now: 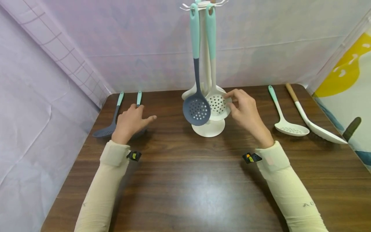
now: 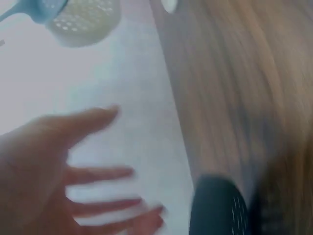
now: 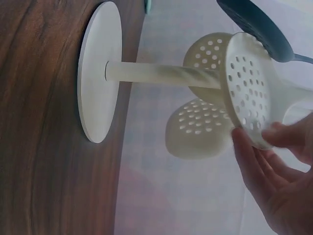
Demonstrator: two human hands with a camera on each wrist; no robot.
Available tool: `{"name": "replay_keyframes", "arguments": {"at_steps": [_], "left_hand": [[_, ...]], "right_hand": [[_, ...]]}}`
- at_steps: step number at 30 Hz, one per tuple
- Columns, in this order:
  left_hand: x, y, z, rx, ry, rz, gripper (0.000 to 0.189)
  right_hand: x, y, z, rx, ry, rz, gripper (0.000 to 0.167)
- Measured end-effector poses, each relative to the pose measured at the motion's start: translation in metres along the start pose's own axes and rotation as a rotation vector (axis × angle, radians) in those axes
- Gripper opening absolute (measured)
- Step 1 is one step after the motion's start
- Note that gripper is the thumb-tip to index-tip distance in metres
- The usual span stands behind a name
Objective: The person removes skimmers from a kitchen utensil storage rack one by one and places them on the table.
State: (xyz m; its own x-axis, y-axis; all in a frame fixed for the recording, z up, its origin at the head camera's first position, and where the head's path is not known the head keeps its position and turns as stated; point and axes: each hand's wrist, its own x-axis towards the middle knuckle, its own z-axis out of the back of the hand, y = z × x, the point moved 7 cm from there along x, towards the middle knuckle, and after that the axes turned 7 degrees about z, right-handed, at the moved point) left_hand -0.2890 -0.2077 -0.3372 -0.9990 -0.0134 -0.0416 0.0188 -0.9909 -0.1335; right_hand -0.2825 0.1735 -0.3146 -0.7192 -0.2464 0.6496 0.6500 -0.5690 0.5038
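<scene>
A white utensil stand [image 1: 208, 130] with a round base and top hooks stands at the back of the table. From it hang a dark blue skimmer [image 1: 197, 111] and a white skimmer [image 1: 218, 104], both with mint handles. My right hand [image 1: 246, 111] pinches the white skimmer's rim between thumb and fingers; the right wrist view shows the perforated head [image 3: 248, 85] at the fingertips. My left hand [image 1: 130, 120], thumb stretched out and fingers spread, holds nothing. It hovers over a mint-handled dark utensil [image 1: 139, 97] and hides most of it.
A dark slotted turner [image 1: 105, 131] with a mint handle lies at the far left. On the right lie a white slotted spoon [image 1: 291, 128] and a wooden-handled white turner [image 1: 324, 132]. More pale perforated heads [image 3: 198, 129] hang behind the stand's pole. A pale cloth backdrop [image 1: 139, 64] rises behind the table.
</scene>
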Motion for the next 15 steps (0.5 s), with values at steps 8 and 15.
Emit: {"name": "replay_keyframes", "arguments": {"at_steps": [8, 15], "left_hand": [[-0.005, -0.063, 0.014, -0.4, -0.228, -0.276, 0.062], [-0.023, -0.119, 0.018, -0.548, -0.27, -0.436, 0.076]], "right_hand": [[-0.001, -0.006, 0.006, 0.045, 0.003, -0.117, 0.027], [-0.002, -0.008, 0.011, 0.088, -0.013, -0.104, 0.027]]}}
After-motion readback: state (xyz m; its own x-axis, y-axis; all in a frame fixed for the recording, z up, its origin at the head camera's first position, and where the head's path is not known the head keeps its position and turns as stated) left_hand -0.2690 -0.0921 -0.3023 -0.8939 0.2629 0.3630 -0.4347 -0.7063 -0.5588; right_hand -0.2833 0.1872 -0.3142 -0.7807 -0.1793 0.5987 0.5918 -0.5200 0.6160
